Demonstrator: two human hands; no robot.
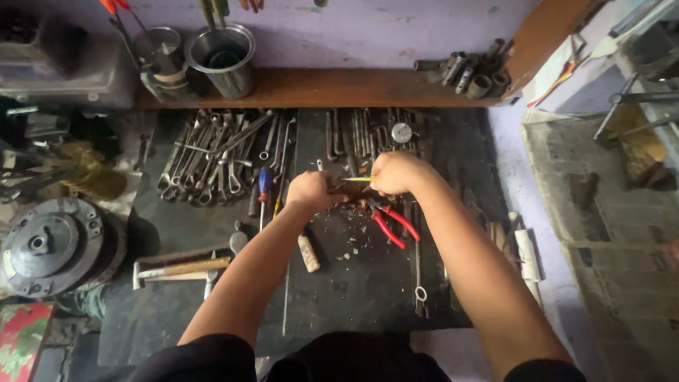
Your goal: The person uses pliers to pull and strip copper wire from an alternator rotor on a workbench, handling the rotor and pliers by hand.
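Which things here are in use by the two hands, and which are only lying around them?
In use:
- left hand, closed on a small dark part
- right hand, closed on a thin yellow tool

Lying about:
- red-handled pliers
- blue-handled screwdriver
- row of spanners
- hammer
- steel cups on the shelf
- round metal hub

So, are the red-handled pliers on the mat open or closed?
Open. The red-handled pliers lie flat on the dark mat with their two handles spread apart, just below the right hand.
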